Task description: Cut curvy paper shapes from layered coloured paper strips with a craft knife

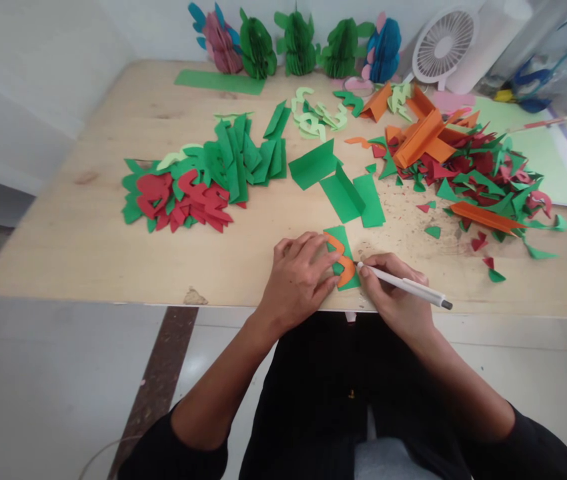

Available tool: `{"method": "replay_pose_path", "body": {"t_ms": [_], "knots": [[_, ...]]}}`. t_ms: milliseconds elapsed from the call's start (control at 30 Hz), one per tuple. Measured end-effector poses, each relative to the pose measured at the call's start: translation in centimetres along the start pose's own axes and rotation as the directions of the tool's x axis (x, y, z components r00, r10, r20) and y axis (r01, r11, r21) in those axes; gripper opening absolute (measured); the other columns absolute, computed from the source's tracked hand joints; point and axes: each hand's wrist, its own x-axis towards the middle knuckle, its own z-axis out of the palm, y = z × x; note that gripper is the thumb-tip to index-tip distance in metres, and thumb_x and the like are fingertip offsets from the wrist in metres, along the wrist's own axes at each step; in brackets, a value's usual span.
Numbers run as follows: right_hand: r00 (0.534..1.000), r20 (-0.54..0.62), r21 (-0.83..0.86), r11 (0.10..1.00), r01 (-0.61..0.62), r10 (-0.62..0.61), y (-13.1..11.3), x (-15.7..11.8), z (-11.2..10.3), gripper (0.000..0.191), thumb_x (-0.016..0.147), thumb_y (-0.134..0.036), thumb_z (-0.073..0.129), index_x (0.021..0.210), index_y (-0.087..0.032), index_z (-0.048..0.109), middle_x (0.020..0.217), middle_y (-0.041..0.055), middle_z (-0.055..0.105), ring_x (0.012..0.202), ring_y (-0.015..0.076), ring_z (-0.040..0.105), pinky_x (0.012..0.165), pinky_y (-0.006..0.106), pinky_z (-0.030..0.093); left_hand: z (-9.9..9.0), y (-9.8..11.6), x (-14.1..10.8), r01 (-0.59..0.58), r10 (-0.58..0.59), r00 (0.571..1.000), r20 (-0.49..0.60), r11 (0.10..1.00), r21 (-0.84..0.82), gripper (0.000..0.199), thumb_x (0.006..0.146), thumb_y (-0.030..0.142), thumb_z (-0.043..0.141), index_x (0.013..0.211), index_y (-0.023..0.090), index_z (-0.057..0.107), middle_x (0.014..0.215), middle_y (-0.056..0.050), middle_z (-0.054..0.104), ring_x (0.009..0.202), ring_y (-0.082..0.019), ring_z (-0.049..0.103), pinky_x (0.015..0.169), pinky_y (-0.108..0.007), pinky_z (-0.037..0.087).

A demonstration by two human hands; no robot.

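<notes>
Near the table's front edge lies a small green paper piece (pixel 355 281) with an orange paper template (pixel 347 272) of curved outline on top. My left hand (pixel 299 277) rests palm down, its fingers spread and pressing the template onto the green paper. A white pen (pixel 406 285) is gripped in my right hand (pixel 396 290), its tip touching or very close to the template's right edge. Just beyond are folded green paper pieces (pixel 342 193). To the left sits a pile of red cut-outs (pixel 203 203) beside stacked folded green papers (pixel 236 157).
Red and green scraps (pixel 488 177) lie at right under folded orange papers (pixel 428 137). Light green cut-outs (pixel 313 120) lie farther back. Several honeycomb paper figures (pixel 297 43) line the wall, beside a white fan (pixel 444 47). The table's front edge (pixel 233 305) runs close to my body.
</notes>
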Motion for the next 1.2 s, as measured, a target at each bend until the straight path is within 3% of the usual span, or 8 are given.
{"method": "replay_pose_path", "body": {"t_ms": [167,300,500,700,833,967,1100,1200], "knots": [[1.0,0.0,0.043,0.999,-0.025,0.025,-0.1,0.2,-0.2,0.011,0.088,-0.031,0.06,0.084,-0.022,0.065,0.072,0.0012,0.072,0.06,0.0146,0.066,0.055,0.025,0.049,0.0,0.1,0.0,0.005,-0.005,1.0,0.003,1.0,0.005,0.027,0.093,0.035,0.053,0.115,0.024,0.066,0.137,-0.01,0.056,0.13,-0.029,0.047,0.105,-0.049,0.03],[1.0,-0.018,0.088,0.996,-0.024,0.025,0.0,0.1,-0.8,0.014,0.092,-0.031,0.056,0.094,-0.023,0.067,0.082,0.0027,0.076,0.075,0.0173,0.072,0.068,0.027,0.055,-0.1,0.1,0.0,0.0,0.0,1.0,0.011,1.0,0.006,0.027,0.093,0.035,0.054,0.115,0.024,0.065,0.137,-0.011,0.056,0.13,-0.029,0.047,0.104,-0.049,0.031],[0.982,0.081,0.052,0.985,0.165,-0.168,0.3,-0.5,-0.8,0.023,0.096,-0.026,0.05,0.112,-0.021,0.065,0.102,0.0074,0.075,0.092,0.02,0.071,0.079,0.032,0.057,-0.1,0.1,0.0,-0.013,0.013,1.0,0.0,1.0,0.003,0.027,0.093,0.034,0.053,0.115,0.023,0.065,0.136,-0.011,0.057,0.13,-0.029,0.047,0.104,-0.049,0.031],[0.928,0.072,-0.075,0.926,0.369,-0.364,1.0,-0.6,0.2,0.025,0.094,-0.019,0.053,0.115,-0.021,0.065,0.097,0.0071,0.076,0.082,0.0201,0.068,0.076,0.033,0.057,-0.1,0.1,0.0,-0.016,0.016,1.0,-0.005,1.0,0.013,0.028,0.092,0.034,0.054,0.115,0.023,0.065,0.136,-0.01,0.056,0.129,-0.029,0.047,0.104,-0.049,0.031],[0.914,0.072,-0.113,0.907,0.405,-0.399,0.9,-0.7,0.3,0.026,0.093,-0.017,0.053,0.115,-0.018,0.065,0.098,0.0085,0.076,0.081,0.0206,0.067,0.076,0.035,0.057,-0.1,0.1,0.0,-0.015,0.015,1.0,-0.001,1.0,0.012,0.028,0.092,0.035,0.054,0.116,0.024,0.065,0.136,-0.01,0.056,0.129,-0.029,0.047,0.104,-0.048,0.031],[0.939,0.075,-0.06,0.938,0.34,-0.335,0.5,-0.8,0.1,0.025,0.094,-0.019,0.051,0.114,-0.02,0.066,0.096,0.008,0.076,0.083,0.0216,0.069,0.076,0.036,0.057,0.0,0.1,0.0,-0.014,0.014,1.0,-0.005,1.0,0.016,0.028,0.092,0.036,0.055,0.116,0.024,0.065,0.136,-0.01,0.056,0.129,-0.029,0.047,0.104,-0.049,0.03],[0.991,0.001,0.098,0.986,0.132,-0.133,0.6,-1.1,-0.4,0.02,0.094,-0.027,0.053,0.106,-0.023,0.069,0.097,0.0055,0.076,0.085,0.0201,0.071,0.078,0.034,0.056,0.1,0.0,-0.1,-0.01,0.01,1.0,-0.013,1.0,0.019,0.028,0.092,0.035,0.056,0.115,0.024,0.065,0.136,-0.01,0.057,0.13,-0.028,0.047,0.105,-0.047,0.029],[1.0,-0.028,0.148,0.989,-0.001,0.005,0.7,-1.3,-0.6,0.017,0.093,-0.031,0.056,0.098,-0.023,0.069,0.091,0.004,0.076,0.083,0.0189,0.071,0.079,0.032,0.055,0.1,0.0,-0.1,-0.009,0.01,1.0,-0.012,1.0,0.017,0.027,0.092,0.034,0.055,0.115,0.024,0.065,0.136,-0.009,0.057,0.13,-0.028,0.047,0.105,-0.047,0.029]]}}
